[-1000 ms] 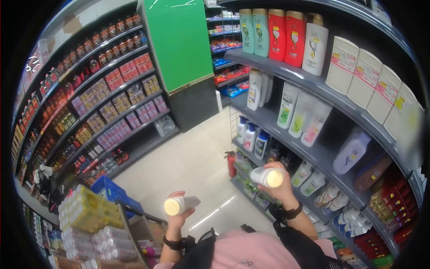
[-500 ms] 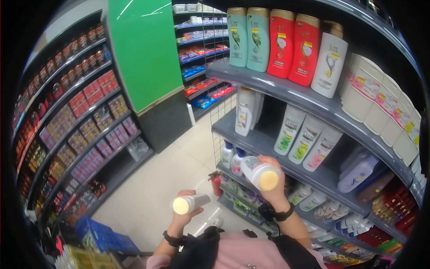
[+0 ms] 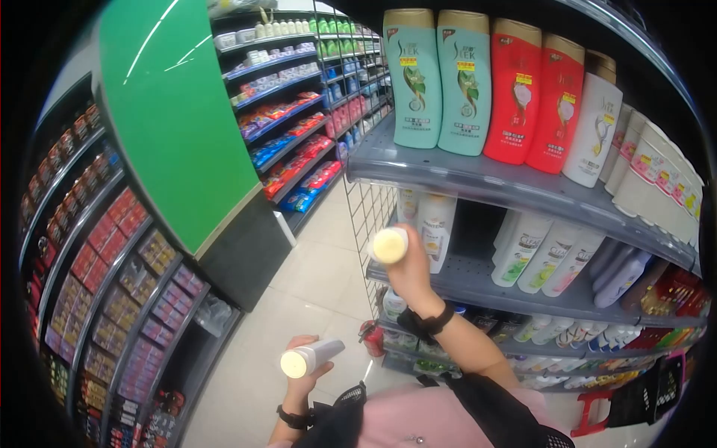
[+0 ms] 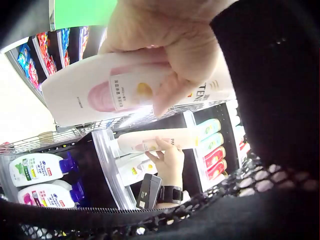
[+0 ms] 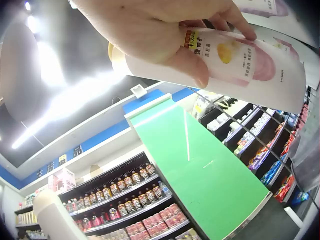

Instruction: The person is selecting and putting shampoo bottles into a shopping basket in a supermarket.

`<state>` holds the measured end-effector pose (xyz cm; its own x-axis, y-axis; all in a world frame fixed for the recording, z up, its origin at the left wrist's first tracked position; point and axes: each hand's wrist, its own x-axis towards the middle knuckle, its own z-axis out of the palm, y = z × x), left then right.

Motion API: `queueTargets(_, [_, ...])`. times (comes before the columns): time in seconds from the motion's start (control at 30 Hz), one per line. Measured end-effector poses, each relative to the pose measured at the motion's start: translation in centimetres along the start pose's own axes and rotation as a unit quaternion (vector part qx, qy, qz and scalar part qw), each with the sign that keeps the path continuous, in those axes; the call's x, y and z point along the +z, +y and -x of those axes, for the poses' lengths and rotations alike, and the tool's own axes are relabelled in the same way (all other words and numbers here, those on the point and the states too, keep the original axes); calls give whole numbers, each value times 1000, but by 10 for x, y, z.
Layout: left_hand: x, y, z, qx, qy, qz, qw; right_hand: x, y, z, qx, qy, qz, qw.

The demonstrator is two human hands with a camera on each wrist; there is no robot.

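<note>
My left hand (image 3: pixel 305 382) grips a white shampoo bottle (image 4: pixel 75 95) with a cream cap, held low over the aisle and away from the shelves. Its label shows a pink shape and a yellow spot. A matching shampoo bottle (image 5: pixel 272 75) is in my right hand (image 3: pixel 412 275), thumb on one side and fingers on the other. That hand is at the left end of the middle shelf (image 3: pixel 463 287). Just right of it stands a white Pantene bottle (image 3: pixel 437 224). In the left wrist view the right-hand bottle (image 4: pixel 132 141) overlaps this shelf.
Green and red shampoo bottles (image 3: pixel 463 82) line the upper shelf (image 3: pixel 448 170) above my right hand. Clear bottles (image 3: pixel 515 257) stand farther right. A wire grid (image 3: pixel 366 231) closes the shelf's left end, with a fire extinguisher (image 3: pixel 371 337) below. Across the aisle is a green pillar (image 3: pixel 164 112).
My right hand has carried its bottle up and forward to the left end of the middle shelf. The view has turned right and come nearer the shelves. My left hand keeps its bottle low.
</note>
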<state>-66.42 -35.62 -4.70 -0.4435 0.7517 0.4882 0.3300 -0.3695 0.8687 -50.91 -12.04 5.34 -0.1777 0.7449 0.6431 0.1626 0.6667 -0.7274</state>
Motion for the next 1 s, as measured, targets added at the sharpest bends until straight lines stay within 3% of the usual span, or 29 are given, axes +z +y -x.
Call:
queueTargets(0.3, [-12,-46,-65,-21,-60,45,997,47,19,-56,125,39,122,984])
queueTargets(0.47, [-9,-55,-80,33,-90,82,992,69,49,-69,165,63,153,972])
queueTargets(0.53, [-7,-54,-91,40,-105,79,991,74,58,-71,60,109,172,977])
queueTargets(0.87, [3,-50,-118,147,-135,112,973,90,80,-77,71,153,219,961])
queueTargets(1.0, [3,-58,-114,112,-143,112,977,92,83,-80,69,169,205,962])
